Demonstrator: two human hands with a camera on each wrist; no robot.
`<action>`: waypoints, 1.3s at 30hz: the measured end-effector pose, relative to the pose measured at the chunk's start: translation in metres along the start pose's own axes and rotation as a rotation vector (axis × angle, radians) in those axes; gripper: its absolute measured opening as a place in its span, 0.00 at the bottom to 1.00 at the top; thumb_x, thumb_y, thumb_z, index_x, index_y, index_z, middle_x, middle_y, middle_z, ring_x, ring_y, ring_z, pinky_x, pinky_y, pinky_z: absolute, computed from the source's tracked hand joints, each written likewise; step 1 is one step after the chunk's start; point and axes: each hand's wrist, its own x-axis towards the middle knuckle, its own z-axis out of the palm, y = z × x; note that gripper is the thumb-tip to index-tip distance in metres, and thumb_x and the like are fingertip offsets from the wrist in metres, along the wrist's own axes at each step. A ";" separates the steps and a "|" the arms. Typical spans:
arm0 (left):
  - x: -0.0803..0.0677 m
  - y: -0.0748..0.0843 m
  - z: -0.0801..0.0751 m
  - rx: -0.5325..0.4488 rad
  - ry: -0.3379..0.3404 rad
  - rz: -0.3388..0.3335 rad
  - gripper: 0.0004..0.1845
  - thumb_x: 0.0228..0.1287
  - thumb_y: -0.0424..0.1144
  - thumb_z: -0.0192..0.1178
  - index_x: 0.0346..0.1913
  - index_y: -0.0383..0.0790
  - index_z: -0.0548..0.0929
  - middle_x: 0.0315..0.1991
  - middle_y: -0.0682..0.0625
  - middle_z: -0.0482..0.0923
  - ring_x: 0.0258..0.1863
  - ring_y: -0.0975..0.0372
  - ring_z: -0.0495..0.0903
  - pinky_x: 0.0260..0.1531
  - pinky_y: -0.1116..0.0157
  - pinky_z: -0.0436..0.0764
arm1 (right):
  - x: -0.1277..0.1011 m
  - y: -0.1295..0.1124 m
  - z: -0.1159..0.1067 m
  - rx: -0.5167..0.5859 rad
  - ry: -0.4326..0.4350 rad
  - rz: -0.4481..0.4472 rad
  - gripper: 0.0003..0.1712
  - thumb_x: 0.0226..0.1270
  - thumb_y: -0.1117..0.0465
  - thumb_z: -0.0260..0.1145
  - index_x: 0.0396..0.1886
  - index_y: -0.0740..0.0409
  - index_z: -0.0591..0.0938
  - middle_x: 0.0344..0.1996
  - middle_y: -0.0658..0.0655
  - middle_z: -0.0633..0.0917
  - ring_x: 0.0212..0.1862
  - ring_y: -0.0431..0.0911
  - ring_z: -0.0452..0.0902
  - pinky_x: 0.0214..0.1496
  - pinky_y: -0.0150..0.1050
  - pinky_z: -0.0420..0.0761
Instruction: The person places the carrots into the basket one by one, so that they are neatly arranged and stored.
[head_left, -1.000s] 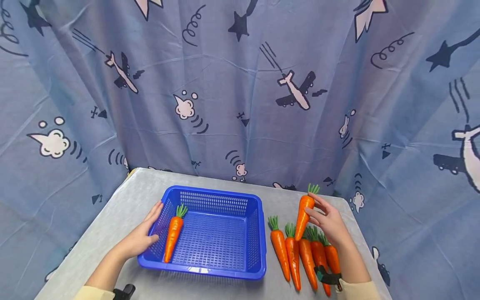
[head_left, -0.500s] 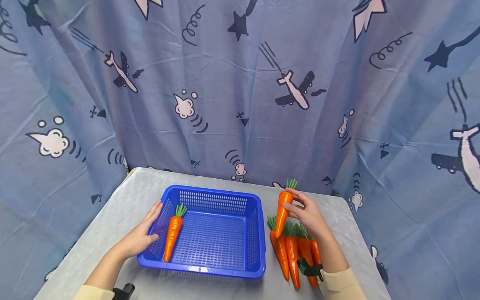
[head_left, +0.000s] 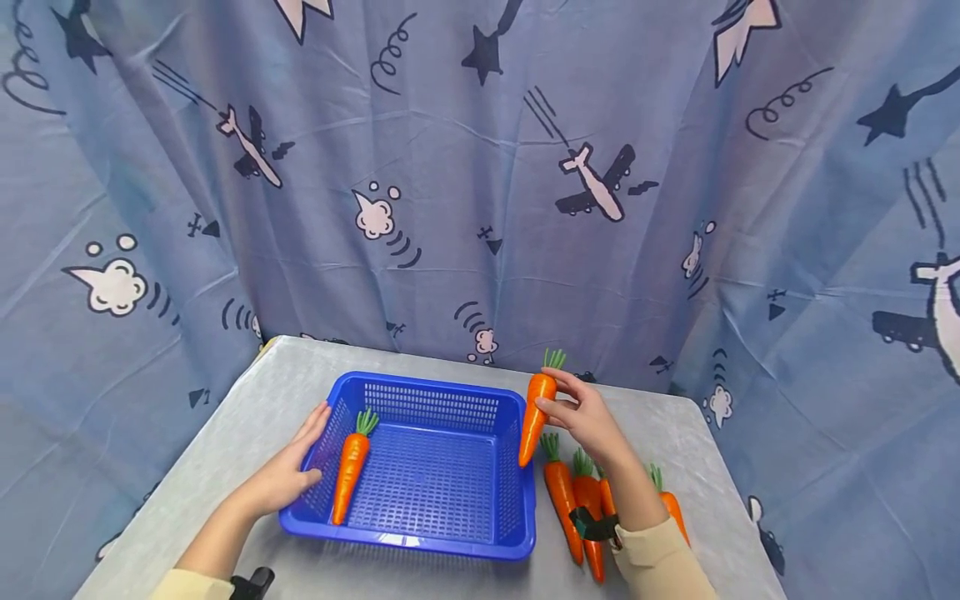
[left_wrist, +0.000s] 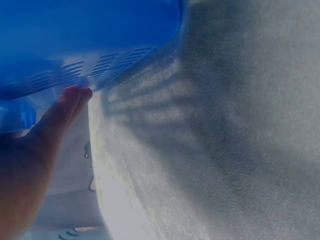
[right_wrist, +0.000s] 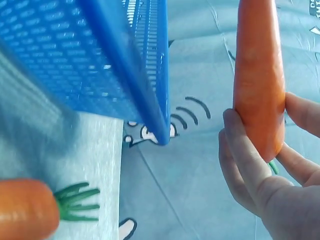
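Right hand (head_left: 588, 417) is gripping a carrot (head_left: 534, 417) with curled fingers (right_wrist: 245, 150) near its leafy end, holding it tip-down in the air just over the right rim of the blue basket (head_left: 450, 546). Left hand (head_left: 288, 471) is resting against the basket's left wall, fingers (left_wrist: 62, 112) straight and pressing the mesh, not curled round anything. A second carrot (head_left: 351, 475) is lying inside the basket along its left wall, green top pointing away from the person. More carrots (head_left: 562, 504) are lying side by side on the grey tabletop (head_left: 225, 433) just right of the basket, partly hidden by the right forearm. A blue patterned curtain (head_left: 480, 167) is hanging behind the basket.
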 end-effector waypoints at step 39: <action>0.001 0.000 0.000 0.008 0.005 -0.008 0.52 0.53 0.21 0.57 0.81 0.36 0.46 0.83 0.40 0.33 0.79 0.34 0.37 0.68 0.30 0.46 | 0.036 -0.026 0.106 0.101 -0.241 -0.003 0.31 0.62 0.68 0.72 0.66 0.58 0.75 0.62 0.70 0.73 0.49 0.59 0.85 0.43 0.56 0.86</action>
